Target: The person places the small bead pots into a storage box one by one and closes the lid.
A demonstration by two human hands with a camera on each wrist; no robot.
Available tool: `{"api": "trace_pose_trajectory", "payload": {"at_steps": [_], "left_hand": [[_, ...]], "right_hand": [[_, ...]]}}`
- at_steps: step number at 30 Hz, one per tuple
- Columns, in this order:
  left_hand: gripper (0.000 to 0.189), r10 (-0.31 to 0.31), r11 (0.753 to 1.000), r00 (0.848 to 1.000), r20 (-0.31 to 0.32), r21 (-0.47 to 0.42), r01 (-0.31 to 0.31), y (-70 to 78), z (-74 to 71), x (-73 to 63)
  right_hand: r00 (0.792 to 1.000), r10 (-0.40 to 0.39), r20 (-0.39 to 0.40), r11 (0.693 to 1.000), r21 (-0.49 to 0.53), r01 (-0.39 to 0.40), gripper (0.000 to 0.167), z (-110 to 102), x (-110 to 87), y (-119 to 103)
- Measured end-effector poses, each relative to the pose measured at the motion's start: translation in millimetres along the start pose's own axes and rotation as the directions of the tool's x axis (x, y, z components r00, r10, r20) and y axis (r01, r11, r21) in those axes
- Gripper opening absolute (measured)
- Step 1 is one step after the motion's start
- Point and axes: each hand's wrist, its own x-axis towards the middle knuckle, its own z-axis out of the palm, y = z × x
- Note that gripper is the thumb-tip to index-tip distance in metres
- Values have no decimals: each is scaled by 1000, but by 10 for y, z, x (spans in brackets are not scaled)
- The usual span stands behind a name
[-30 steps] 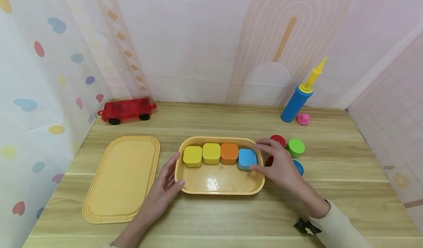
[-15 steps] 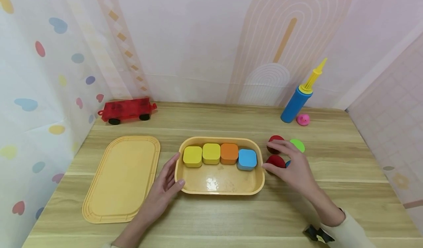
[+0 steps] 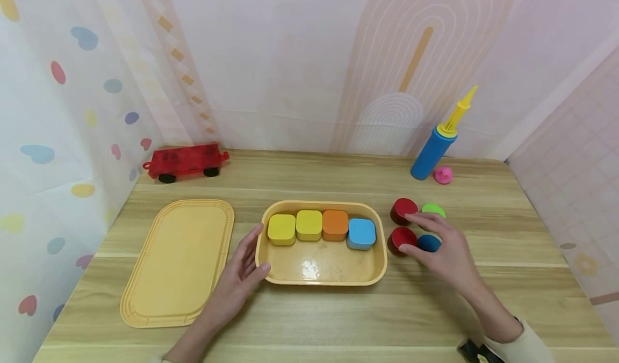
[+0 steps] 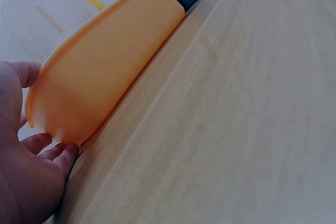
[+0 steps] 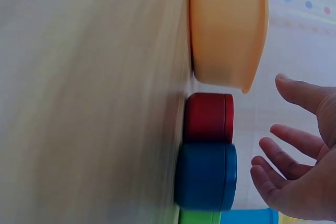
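My left hand (image 3: pixel 239 277) grips the left end of a pale orange plastic box (image 3: pixel 321 283), thumb at the rim and fingers against its outer wall. Inside the box, along its far wall, stand two yellow blocks (image 3: pixel 282 230), an orange block (image 3: pixel 335 225) and a light blue block (image 3: pixel 361 233). My right hand (image 3: pixel 447 250) hovers with spread fingers over a group of round pieces right of the box: two red ones (image 3: pixel 402 239), a blue one (image 3: pixel 429 243) and a partly hidden green one (image 3: pixel 433 210). In the right wrist view, a gap separates the fingers from the red piece (image 5: pixel 208 118).
A flat pale orange lid (image 3: pixel 181 261) lies left of the box. At the back left stands a red toy wagon (image 3: pixel 186 160). A blue and yellow hand pump (image 3: pixel 430 151) and a pink toy duck (image 3: pixel 443 175) stand at the back right.
My right hand has moved from the light blue block, out past the box's right end, to above the round pieces. The left hand and the box stay in place.
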Motion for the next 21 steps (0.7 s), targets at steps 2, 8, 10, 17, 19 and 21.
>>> {"api": "trace_pose_trajectory", "payload": {"at_steps": [2,8,10,17,19,21], "left_hand": [[73,2,1000,1000,1,-2,-2,0,0,1],[73,8,1000,1000,2,-3,-8,-9,-1,0],[73,8,1000,1000,1,-1,-7,-12,-1,-1],[73,4,1000,1000,1,2,-4,-5,-2,-2],[73,2,1000,1000,1,3,-2,-2,-2,-3],[73,2,1000,1000,1,4,-2,0,-3,-3]], "right_hand": [[1000,5,-9,1000,-4,-5,59,-25,-25,28],[999,36,-24,999,-21,-36,59,-87,-112,120],[999,44,-30,999,-12,-45,58,-108,-140,155],[997,61,-41,998,-27,-62,57,-176,-215,256],[997,59,-43,997,-38,-61,58,-189,-227,277],[998,51,-40,997,-47,-53,58,-196,-238,301]]}}
